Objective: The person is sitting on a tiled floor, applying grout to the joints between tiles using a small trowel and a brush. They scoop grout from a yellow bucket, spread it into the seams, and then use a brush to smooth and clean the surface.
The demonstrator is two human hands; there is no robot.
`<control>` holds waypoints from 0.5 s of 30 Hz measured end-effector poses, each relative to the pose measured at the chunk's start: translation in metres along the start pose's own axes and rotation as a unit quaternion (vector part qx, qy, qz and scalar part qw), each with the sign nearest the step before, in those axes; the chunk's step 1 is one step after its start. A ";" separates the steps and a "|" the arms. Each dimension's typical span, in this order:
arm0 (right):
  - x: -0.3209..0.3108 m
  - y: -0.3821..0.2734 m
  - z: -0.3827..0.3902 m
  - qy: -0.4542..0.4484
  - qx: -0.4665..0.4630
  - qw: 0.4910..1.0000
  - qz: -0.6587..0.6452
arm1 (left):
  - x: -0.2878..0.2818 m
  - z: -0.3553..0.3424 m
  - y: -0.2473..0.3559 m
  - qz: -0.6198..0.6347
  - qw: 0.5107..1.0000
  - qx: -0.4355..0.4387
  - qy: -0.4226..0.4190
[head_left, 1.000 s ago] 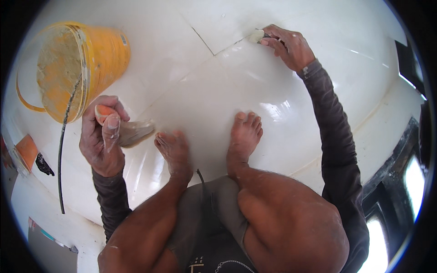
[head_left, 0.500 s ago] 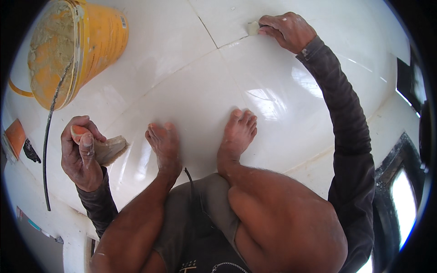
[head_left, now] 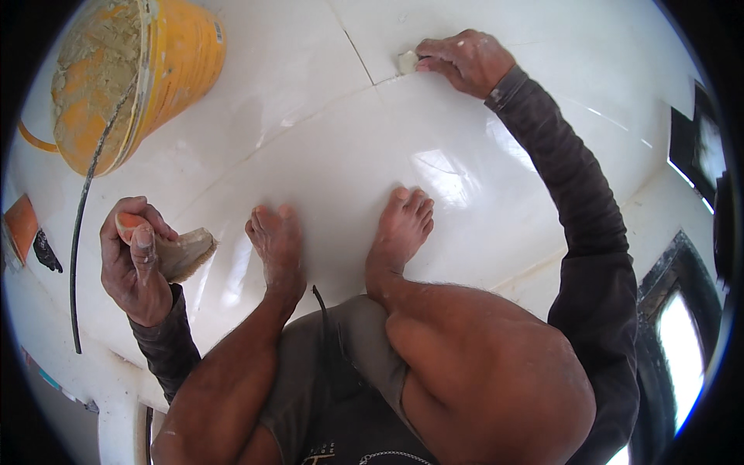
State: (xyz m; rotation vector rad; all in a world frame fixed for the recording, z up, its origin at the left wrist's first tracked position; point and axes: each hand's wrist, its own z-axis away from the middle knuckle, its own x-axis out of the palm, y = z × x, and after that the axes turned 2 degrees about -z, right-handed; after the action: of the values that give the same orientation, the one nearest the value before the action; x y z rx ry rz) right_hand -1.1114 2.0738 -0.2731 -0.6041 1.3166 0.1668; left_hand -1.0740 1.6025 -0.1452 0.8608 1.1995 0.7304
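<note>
My left hand point(head_left: 137, 260) is closed around a brush point(head_left: 186, 254) with an orange handle end and a pale, caked head, held above the floor beside my left foot. Far out in front, my right hand point(head_left: 471, 62) pinches a small, putty-smeared scraper point(head_left: 408, 63). Its pale tip is at the tile joint point(head_left: 384, 82), close to where a dark, unfilled stretch of joint point(head_left: 358, 56) meets it. How the scraper is shaped inside my fingers is hidden.
A yellow bucket point(head_left: 186, 66) coated with beige paste lies tipped at the far left, with a thin dark rod point(head_left: 80, 256) leaning out. An orange piece point(head_left: 22, 226) and a black item point(head_left: 46, 252) are at the left edge. My bare feet point(head_left: 277, 240) stand on glossy white tiles point(head_left: 325, 163).
My right hand has slid left along the tile joint with the scraper, nearer the dark stretch. My left hand still holds the brush, almost unmoved.
</note>
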 end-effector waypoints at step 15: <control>0.001 0.020 0.007 0.075 0.046 0.996 0.018 | -0.015 -0.022 -0.004 -0.019 1.000 0.023 0.001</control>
State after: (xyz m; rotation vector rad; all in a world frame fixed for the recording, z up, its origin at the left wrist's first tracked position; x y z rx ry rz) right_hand -1.1139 2.0943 -0.2800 -0.5224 1.4718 0.0898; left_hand -1.0984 1.5920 -0.1444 0.8732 1.2351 0.6750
